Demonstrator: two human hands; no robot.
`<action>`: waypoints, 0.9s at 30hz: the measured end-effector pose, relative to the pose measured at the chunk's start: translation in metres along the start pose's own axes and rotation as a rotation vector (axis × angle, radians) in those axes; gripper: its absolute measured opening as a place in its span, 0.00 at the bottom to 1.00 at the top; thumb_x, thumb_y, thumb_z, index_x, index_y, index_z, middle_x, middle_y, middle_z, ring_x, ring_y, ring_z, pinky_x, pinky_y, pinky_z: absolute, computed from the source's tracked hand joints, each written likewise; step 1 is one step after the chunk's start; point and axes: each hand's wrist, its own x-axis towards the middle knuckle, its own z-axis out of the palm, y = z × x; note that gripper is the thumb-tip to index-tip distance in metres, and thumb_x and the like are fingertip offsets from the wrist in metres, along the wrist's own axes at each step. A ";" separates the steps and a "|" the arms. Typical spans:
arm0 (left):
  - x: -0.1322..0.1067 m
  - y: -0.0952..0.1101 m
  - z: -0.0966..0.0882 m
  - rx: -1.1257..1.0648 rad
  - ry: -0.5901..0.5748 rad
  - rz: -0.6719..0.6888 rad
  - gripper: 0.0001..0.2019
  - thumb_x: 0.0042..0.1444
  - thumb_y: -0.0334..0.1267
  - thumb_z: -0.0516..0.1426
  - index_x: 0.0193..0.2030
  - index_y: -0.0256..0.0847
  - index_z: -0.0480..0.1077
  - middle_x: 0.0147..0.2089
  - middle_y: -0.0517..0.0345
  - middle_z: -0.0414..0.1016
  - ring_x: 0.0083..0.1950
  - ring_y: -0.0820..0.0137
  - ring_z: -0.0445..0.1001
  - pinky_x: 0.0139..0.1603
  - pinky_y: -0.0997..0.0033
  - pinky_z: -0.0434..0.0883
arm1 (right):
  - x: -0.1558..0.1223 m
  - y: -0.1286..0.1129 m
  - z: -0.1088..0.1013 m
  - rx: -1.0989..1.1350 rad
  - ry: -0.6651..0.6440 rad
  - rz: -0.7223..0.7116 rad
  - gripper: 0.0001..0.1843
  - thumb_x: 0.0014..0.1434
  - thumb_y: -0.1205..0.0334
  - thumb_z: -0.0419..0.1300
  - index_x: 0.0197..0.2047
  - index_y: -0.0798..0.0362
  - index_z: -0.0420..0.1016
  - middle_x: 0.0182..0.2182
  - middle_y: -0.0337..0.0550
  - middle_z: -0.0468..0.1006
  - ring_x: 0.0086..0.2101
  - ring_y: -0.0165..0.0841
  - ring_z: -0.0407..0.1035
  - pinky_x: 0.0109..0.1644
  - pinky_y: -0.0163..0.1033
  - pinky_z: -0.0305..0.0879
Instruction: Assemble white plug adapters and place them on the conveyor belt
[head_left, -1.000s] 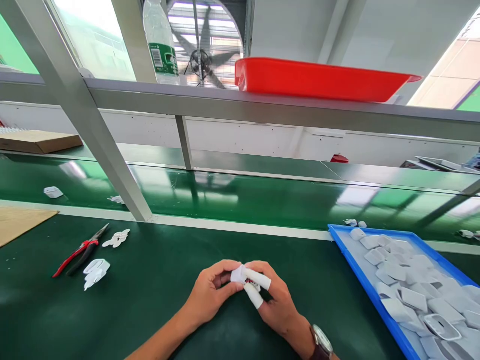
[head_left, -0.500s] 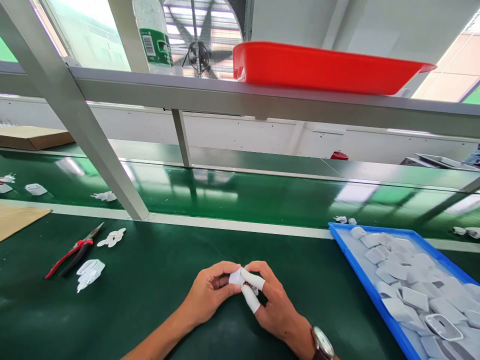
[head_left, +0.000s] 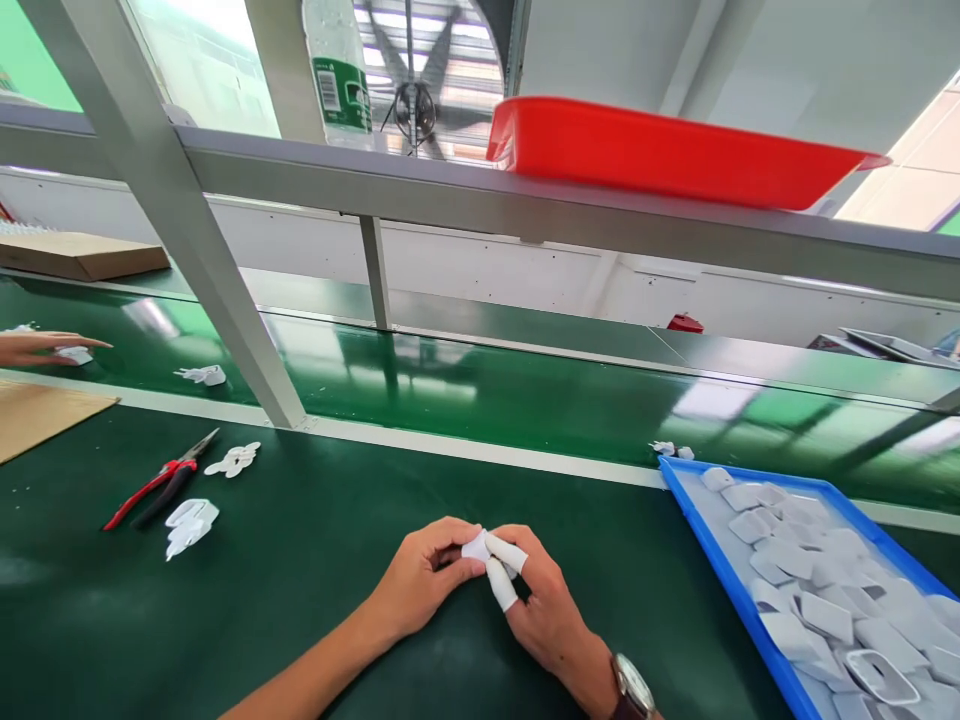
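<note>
Between my two hands is a small white plastic part point(head_left: 474, 548), mostly covered by the fingers. My left hand point(head_left: 420, 580) pinches its left side between thumb and fingers. My right hand point(head_left: 544, 590), with white finger cots on thumb and forefinger and a watch at the wrist, grips the other side. Both hands are just above the green tabletop point(head_left: 360, 530). To the left lie pliers point(head_left: 166, 482) with one red and one black handle. Beside them are a flat white piece point(head_left: 233, 460) and a stack of white plastic pieces point(head_left: 190, 524).
A blue tray point(head_left: 739, 580) full of white plastic parts stands at right. Beyond a pale edge strip runs a green belt point(head_left: 480, 400) with a few white pieces. Another person's hand point(head_left: 45, 348) reaches in at far left. Overhead, a metal shelf bar point(head_left: 450, 185) carries a red tray point(head_left: 675, 150) and bottle point(head_left: 339, 80).
The view has shifted slightly. Another person's hand has come in at the far left over a white piece on the belt. My hands keep hold of the white part, its dark inside now hidden.
</note>
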 end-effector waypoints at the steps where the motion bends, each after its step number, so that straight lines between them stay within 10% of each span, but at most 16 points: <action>1: -0.001 -0.002 0.001 0.059 0.005 0.036 0.15 0.55 0.39 0.68 0.50 0.46 0.79 0.50 0.54 0.78 0.45 0.64 0.80 0.47 0.66 0.80 | 0.000 0.002 0.000 0.038 -0.012 0.075 0.14 0.68 0.65 0.56 0.55 0.46 0.76 0.46 0.46 0.79 0.44 0.38 0.74 0.49 0.44 0.73; 6: -0.007 -0.008 0.006 0.279 0.068 0.302 0.23 0.56 0.36 0.67 0.59 0.48 0.72 0.58 0.52 0.73 0.44 0.67 0.77 0.47 0.67 0.80 | 0.004 0.005 -0.004 0.332 0.020 0.451 0.19 0.65 0.47 0.63 0.51 0.50 0.80 0.40 0.47 0.84 0.41 0.42 0.78 0.48 0.46 0.76; 11: -0.006 -0.005 0.001 0.393 0.078 0.389 0.14 0.65 0.38 0.61 0.57 0.46 0.72 0.53 0.52 0.76 0.41 0.69 0.78 0.50 0.66 0.78 | 0.005 0.007 -0.001 0.426 0.026 0.496 0.22 0.62 0.43 0.65 0.50 0.51 0.81 0.41 0.48 0.84 0.41 0.44 0.78 0.46 0.48 0.77; 27: -0.001 -0.007 -0.017 0.801 0.001 0.492 0.20 0.59 0.29 0.58 0.59 0.41 0.70 0.50 0.49 0.80 0.49 0.59 0.74 0.54 0.57 0.75 | 0.002 0.013 -0.005 -0.321 0.092 -0.221 0.18 0.68 0.67 0.57 0.60 0.48 0.70 0.49 0.50 0.77 0.48 0.40 0.75 0.51 0.45 0.77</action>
